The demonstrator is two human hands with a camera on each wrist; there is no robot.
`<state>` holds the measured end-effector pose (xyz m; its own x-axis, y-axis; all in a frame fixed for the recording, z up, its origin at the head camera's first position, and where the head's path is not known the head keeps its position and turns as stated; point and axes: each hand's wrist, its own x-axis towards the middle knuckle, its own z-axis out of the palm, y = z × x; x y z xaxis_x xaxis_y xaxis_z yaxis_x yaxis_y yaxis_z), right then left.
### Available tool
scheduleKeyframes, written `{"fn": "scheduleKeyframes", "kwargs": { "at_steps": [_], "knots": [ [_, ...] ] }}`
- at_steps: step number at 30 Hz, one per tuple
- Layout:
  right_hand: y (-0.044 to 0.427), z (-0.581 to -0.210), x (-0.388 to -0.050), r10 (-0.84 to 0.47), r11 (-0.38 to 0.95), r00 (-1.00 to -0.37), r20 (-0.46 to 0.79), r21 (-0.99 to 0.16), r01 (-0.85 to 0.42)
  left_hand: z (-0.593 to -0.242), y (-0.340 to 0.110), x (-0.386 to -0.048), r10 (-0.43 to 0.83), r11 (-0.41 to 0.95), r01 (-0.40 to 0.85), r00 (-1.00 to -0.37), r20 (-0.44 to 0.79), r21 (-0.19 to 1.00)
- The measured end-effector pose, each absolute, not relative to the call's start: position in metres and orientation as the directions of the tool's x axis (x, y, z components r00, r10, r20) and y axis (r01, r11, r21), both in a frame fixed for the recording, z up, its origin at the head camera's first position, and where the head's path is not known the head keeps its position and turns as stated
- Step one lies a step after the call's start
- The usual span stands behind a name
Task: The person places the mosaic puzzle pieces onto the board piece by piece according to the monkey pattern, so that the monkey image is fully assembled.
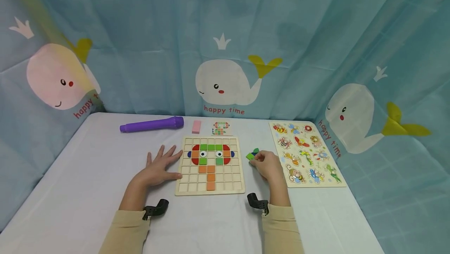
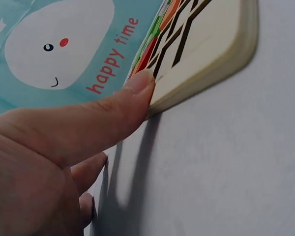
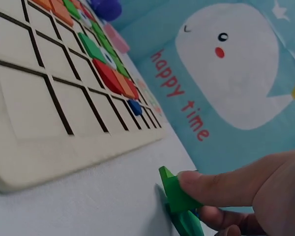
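A square wooden grid board (image 1: pixel 226 186) lies flat in front of the person, partly filled with red, orange, green and blue tiles and two eye tiles. The left hand (image 1: pixel 156 171) rests at its left side with fingers spread; in the left wrist view the thumb (image 2: pixel 113 115) touches the board's edge. To the right of the board, the right hand (image 1: pixel 268 164) pinches a green tile (image 3: pixel 179 194) between thumb and fingers. More green tiles (image 1: pixel 250 156) and a dark blue piece lie under or beside the fingertips, partly hidden.
Behind the board are a purple microphone-shaped object (image 1: pixel 152 124), a pink block (image 1: pixel 196 126) and a small pattern card (image 1: pixel 221 128). An insect picture board (image 1: pixel 306 152) lies at the right, close to the right hand. A whale-print curtain (image 1: pixel 140 50) surrounds the white table (image 1: pixel 84 176).
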<state>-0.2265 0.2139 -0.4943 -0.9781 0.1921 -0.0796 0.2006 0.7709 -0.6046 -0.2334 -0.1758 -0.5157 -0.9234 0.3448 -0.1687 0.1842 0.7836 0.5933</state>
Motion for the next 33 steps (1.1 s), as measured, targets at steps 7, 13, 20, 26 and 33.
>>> {"fn": "scheduleKeyframes", "kwargs": {
  "at_steps": [7, 13, 20, 26, 33],
  "knots": [
    [0.2, -0.493, -0.232, 0.119, 0.731, -0.992, -0.038, -0.672, 0.114, -0.515, -0.169, -0.233, 0.354, 0.781, 0.179, -0.917, -0.187, 0.598],
    [0.187, -0.489, -0.232, -0.013, 0.657, -0.998, -0.062, -0.753, 0.039, -0.516, -0.166, -0.233, 0.348, 0.778, 0.16, -0.915, -0.205, 0.607],
    [0.156, -0.491, -0.23, -0.154, 0.646, -0.985, -0.072, -0.762, -0.046, -0.517, -0.164, -0.234, 0.363, 0.772, 0.183, -0.913, -0.185, 0.608],
    [0.125, -0.495, -0.223, -0.242, 0.655, -0.964, -0.112, -0.751, -0.077, -0.517, -0.158, -0.232, 0.383, 0.76, 0.205, -0.908, -0.171, 0.616],
    [0.11, -0.495, -0.217, -0.275, 0.662, -0.955, -0.109, -0.742, -0.105, -0.517, -0.157, -0.231, 0.377, 0.763, 0.202, -0.911, -0.168, 0.614]
  ]
}}
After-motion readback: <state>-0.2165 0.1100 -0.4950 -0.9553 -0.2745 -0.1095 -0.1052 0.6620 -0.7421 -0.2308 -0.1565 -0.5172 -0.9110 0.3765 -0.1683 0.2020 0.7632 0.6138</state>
